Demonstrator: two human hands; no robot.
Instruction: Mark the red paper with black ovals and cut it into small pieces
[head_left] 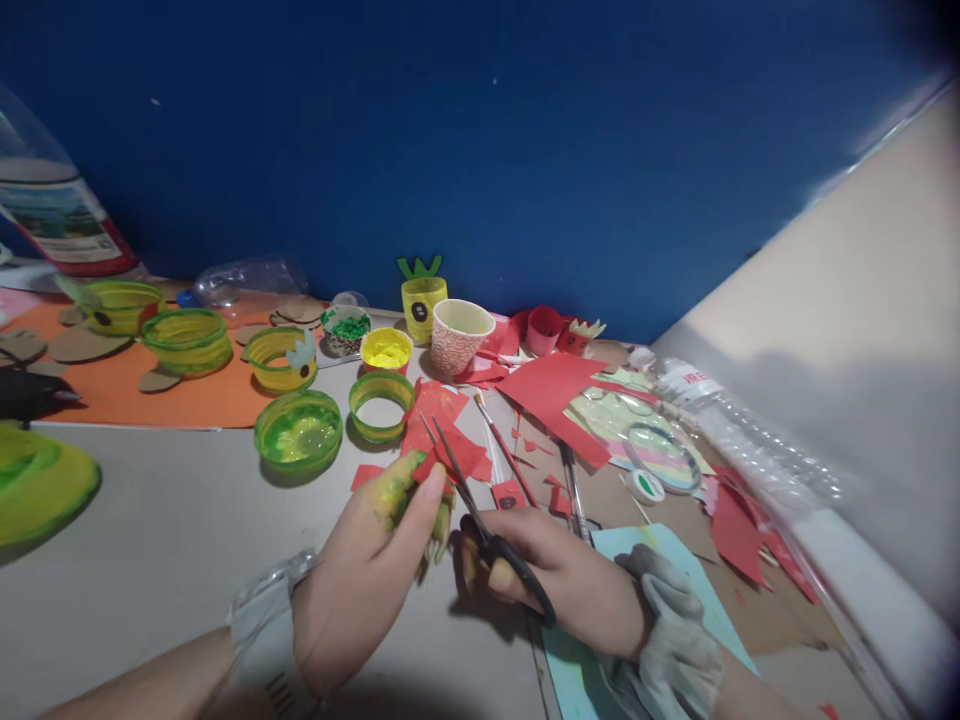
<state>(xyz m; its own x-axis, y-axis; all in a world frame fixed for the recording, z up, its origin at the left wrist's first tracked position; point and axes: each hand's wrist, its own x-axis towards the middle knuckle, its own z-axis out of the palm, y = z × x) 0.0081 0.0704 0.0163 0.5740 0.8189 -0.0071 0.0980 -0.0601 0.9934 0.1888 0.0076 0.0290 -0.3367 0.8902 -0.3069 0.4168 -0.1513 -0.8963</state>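
My left hand (375, 565), smeared with green and yellow paint, pinches a small piece of red paper (426, 468). In my right hand (559, 565) is a pair of black-handled scissors (504, 552), with fingers through the loops. The scissor blades are a little apart and point up and left, beside the red paper; whether they touch it I cannot tell. Just beyond lie more red paper scraps (435, 408). A green and yellow painted plastic ring (360, 425) and a painted bottle base (298, 432) stand to the left of them.
A patterned paper cup (459, 345), a cup of yellow paint (386, 350) and a cup of green paint (346, 330) stand near the blue wall (480, 150). Paintbrushes (506, 450) lie right of centre. A clear plastic bottle (757, 440) lies at the right, painted pieces (187, 340) at the left.
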